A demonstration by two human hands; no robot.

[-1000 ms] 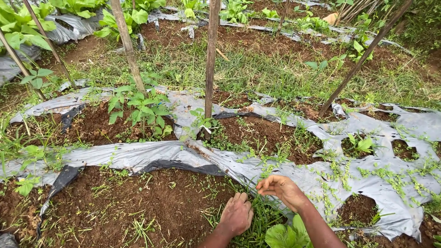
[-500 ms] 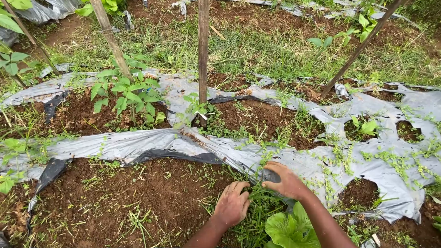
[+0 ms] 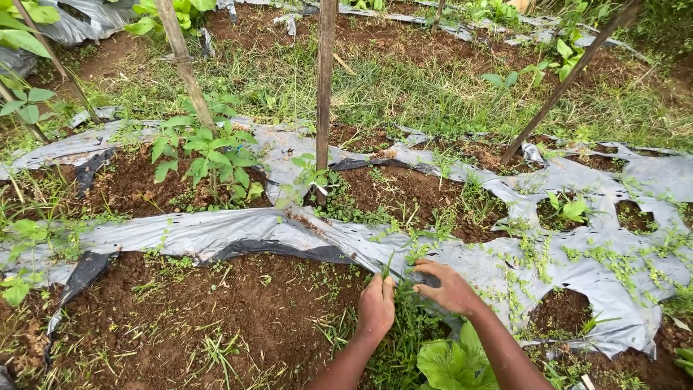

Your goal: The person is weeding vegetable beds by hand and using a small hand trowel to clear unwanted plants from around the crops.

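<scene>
My left hand (image 3: 377, 306) is closed around a thin tuft of grass blades (image 3: 390, 269) that sticks up above its fingers. My right hand (image 3: 449, 287) rests just to the right, fingers curled down into a clump of green weeds (image 3: 410, 325) at the torn edge of the silver plastic mulch sheet (image 3: 216, 232). Whether the right hand grips stems is hidden by the fingers. Both hands sit over a hole of brown soil (image 3: 238, 310) near the bottom of the view. A broad-leafed seedling (image 3: 455, 361) grows between my forearms.
Three wooden stakes rise from the bed: one upright (image 3: 325, 79), one leaning at left (image 3: 184, 61), one slanting at right (image 3: 570, 76). A leafy young plant (image 3: 213, 155) grows at the left stake. Small weeds spread over the plastic at right (image 3: 592, 253).
The view has shifted slightly downward. My left hand has closed around the grass tuft and my right hand has moved lower into the weeds beside it.
</scene>
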